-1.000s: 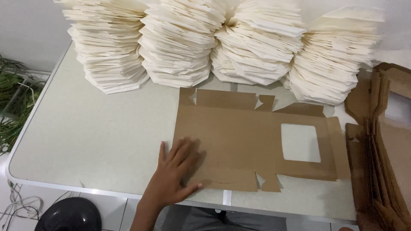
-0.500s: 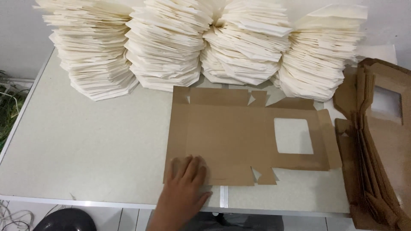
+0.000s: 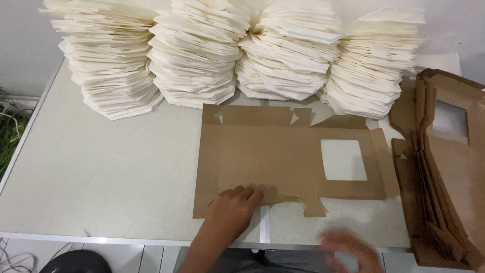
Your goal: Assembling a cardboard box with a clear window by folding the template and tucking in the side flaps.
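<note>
- At the very bottom, close to the camera, the right hand (image 3: 351,247) is just a blur over the near edge of the table. I cannot tell if its fingers are open or closed. It touches nothing that I can see.
- The left hand (image 3: 230,210) lies on the near edge of the flat brown box (image 3: 273,159). Its fingers are curled down and press on a near flap. They are not wrapped around it.
- The flat brown box is an unfolded cardboard sheet. It lies flat on the table (image 3: 101,177), a little right of the middle, with its near edge close to the table's front rim. It has small flaps along its near and far sides.
- A square window hole (image 3: 343,159) is cut in the right part of the sheet. The pale table shows through it.
- The table top is pale grey-white and speckled. A thin seam (image 3: 267,227) runs from under the sheet to the front edge.
- On the right side stands a bunch of brown cardboard sheets (image 3: 444,202) of the same kind, leaning together on their edges.
- At the far side of the table are four tall cream paper stacks (image 3: 242,45) in a row. They touch each other, and the brown sheet's far flaps reach right up to them.
- Behind the stacks is a plain white wall (image 3: 25,45).
- Low on the left, past the table, there are some green leaves (image 3: 7,141), white cables (image 3: 12,255) and a round black thing (image 3: 76,262).
</note>
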